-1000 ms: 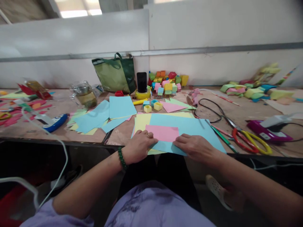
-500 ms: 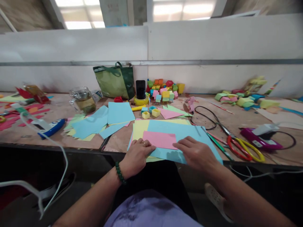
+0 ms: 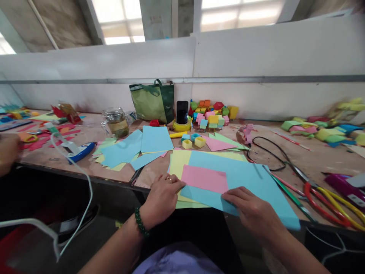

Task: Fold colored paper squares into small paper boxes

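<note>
A pink paper rectangle (image 3: 204,179) lies over a large light-blue sheet (image 3: 256,179), with yellow sheets (image 3: 177,161) showing beneath on the left. With fingers curled and a ring on one of them, my left hand (image 3: 164,194) grips the pink paper at its lower left corner. My right hand (image 3: 253,207) has its fingers and thumb drawn together at the lower right corner of the same paper. The fingertips' undersides are hidden. Just behind the sheets stand small folded yellow boxes (image 3: 199,142) and a pink paper triangle (image 3: 219,144).
To the right are red-and-yellow scissors (image 3: 325,205), a green pencil-like stick (image 3: 293,196) and a black cord (image 3: 281,142). Blue paper (image 3: 122,150), a glass jar (image 3: 116,123), a bag (image 3: 152,101) and a phone (image 3: 182,112) stand left and behind. Another person's hand (image 3: 10,152) shows far left.
The view has turned left, so the table's things sit further right in it. Another person's hand has come in at the left edge. Both my hands stay at the pink paper's lower corners.
</note>
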Demonstrator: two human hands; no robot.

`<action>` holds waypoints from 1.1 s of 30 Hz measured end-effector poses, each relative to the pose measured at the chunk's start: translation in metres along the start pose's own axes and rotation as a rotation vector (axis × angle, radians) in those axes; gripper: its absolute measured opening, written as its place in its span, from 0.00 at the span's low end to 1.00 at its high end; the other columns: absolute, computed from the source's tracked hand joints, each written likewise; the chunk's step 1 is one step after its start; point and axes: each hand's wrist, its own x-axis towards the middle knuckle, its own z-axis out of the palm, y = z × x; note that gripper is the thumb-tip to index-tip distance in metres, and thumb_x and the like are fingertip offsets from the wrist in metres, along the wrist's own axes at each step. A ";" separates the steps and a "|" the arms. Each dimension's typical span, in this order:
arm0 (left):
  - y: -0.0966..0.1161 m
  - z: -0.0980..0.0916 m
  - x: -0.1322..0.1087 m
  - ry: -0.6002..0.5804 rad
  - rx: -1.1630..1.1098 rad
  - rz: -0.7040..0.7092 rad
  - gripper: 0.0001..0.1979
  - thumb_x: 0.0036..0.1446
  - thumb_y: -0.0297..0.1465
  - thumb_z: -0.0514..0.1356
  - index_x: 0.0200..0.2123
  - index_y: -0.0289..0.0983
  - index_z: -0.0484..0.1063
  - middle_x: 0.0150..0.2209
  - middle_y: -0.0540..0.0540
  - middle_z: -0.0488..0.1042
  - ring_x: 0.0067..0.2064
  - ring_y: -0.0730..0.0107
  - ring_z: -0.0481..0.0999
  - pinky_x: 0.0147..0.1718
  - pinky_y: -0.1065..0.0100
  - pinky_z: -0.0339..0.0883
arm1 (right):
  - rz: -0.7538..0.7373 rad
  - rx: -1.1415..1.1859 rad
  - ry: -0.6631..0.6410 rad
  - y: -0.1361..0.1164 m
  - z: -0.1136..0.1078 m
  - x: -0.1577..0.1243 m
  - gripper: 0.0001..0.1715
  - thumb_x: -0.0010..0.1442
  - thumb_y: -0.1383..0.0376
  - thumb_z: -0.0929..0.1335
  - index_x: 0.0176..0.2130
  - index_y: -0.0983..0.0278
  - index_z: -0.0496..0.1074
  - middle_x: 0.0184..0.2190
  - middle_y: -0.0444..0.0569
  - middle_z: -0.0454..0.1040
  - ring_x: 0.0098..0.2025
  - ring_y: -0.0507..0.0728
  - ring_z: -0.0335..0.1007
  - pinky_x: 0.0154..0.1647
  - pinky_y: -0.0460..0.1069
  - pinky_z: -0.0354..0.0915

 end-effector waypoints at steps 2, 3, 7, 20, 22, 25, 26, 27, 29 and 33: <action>0.002 -0.005 0.000 -0.001 0.015 -0.009 0.18 0.58 0.25 0.52 0.47 0.44 0.74 0.42 0.46 0.75 0.45 0.61 0.70 0.49 0.54 0.57 | 0.043 -0.002 -0.051 -0.002 -0.004 0.005 0.23 0.55 0.77 0.58 0.40 0.59 0.75 0.38 0.48 0.77 0.40 0.55 0.72 0.34 0.48 0.70; 0.004 -0.007 0.000 -0.002 0.024 -0.007 0.15 0.60 0.29 0.52 0.46 0.44 0.74 0.42 0.46 0.75 0.44 0.60 0.70 0.49 0.53 0.56 | 0.076 -0.013 -0.090 -0.003 -0.005 0.011 0.21 0.57 0.75 0.59 0.39 0.58 0.76 0.37 0.48 0.77 0.40 0.56 0.73 0.34 0.49 0.70; 0.011 -0.012 0.004 -0.010 0.075 0.012 0.17 0.63 0.42 0.50 0.41 0.43 0.77 0.39 0.44 0.75 0.44 0.58 0.70 0.50 0.50 0.55 | 0.224 -0.122 -0.136 -0.006 -0.004 0.048 0.17 0.64 0.61 0.61 0.48 0.60 0.73 0.44 0.53 0.75 0.46 0.62 0.69 0.41 0.55 0.68; 0.008 -0.002 0.002 0.021 -0.021 -0.045 0.09 0.59 0.37 0.58 0.39 0.42 0.76 0.40 0.45 0.74 0.46 0.57 0.71 0.55 0.45 0.52 | 0.375 0.166 -0.237 0.022 0.003 0.091 0.12 0.50 0.56 0.70 0.28 0.62 0.74 0.28 0.46 0.75 0.30 0.54 0.68 0.28 0.47 0.58; 0.008 -0.002 0.007 0.099 -0.075 -0.075 0.13 0.57 0.38 0.60 0.45 0.41 0.74 0.43 0.43 0.73 0.48 0.55 0.70 0.54 0.47 0.56 | 0.334 0.240 -0.164 0.019 -0.002 0.089 0.10 0.52 0.58 0.69 0.25 0.63 0.72 0.26 0.44 0.74 0.29 0.53 0.67 0.28 0.46 0.58; 0.005 -0.003 0.017 0.317 -0.239 -0.152 0.35 0.51 0.42 0.64 0.60 0.37 0.59 0.54 0.37 0.67 0.54 0.54 0.67 0.52 0.53 0.62 | 0.241 0.408 -0.102 0.011 -0.012 0.089 0.12 0.54 0.58 0.68 0.25 0.63 0.71 0.24 0.43 0.73 0.29 0.53 0.67 0.31 0.47 0.61; 0.003 -0.003 0.021 0.366 -0.298 -0.169 0.41 0.50 0.43 0.65 0.63 0.36 0.54 0.55 0.36 0.66 0.54 0.54 0.67 0.52 0.54 0.63 | 0.215 0.461 -0.105 0.009 -0.015 0.089 0.13 0.55 0.57 0.68 0.25 0.63 0.71 0.23 0.42 0.73 0.29 0.53 0.67 0.31 0.47 0.62; 0.002 -0.003 0.026 0.382 -0.354 -0.173 0.43 0.49 0.42 0.66 0.64 0.36 0.51 0.53 0.37 0.67 0.52 0.56 0.69 0.50 0.56 0.65 | 0.195 0.503 -0.110 0.007 -0.017 0.089 0.14 0.55 0.56 0.68 0.25 0.63 0.71 0.23 0.42 0.73 0.28 0.53 0.67 0.30 0.47 0.62; -0.001 0.001 0.036 0.325 -0.440 -0.166 0.40 0.51 0.38 0.65 0.63 0.35 0.52 0.40 0.44 0.73 0.42 0.62 0.73 0.42 0.61 0.68 | 0.188 0.514 -0.104 0.006 -0.018 0.090 0.13 0.55 0.56 0.68 0.26 0.62 0.70 0.23 0.42 0.73 0.27 0.53 0.68 0.29 0.46 0.62; 0.000 0.017 0.047 0.215 -0.534 -0.192 0.34 0.55 0.30 0.58 0.64 0.34 0.52 0.23 0.56 0.67 0.26 0.72 0.68 0.26 0.70 0.64 | 0.267 0.268 -0.048 0.012 -0.005 0.090 0.11 0.57 0.60 0.67 0.40 0.60 0.74 0.32 0.44 0.78 0.33 0.55 0.73 0.34 0.48 0.65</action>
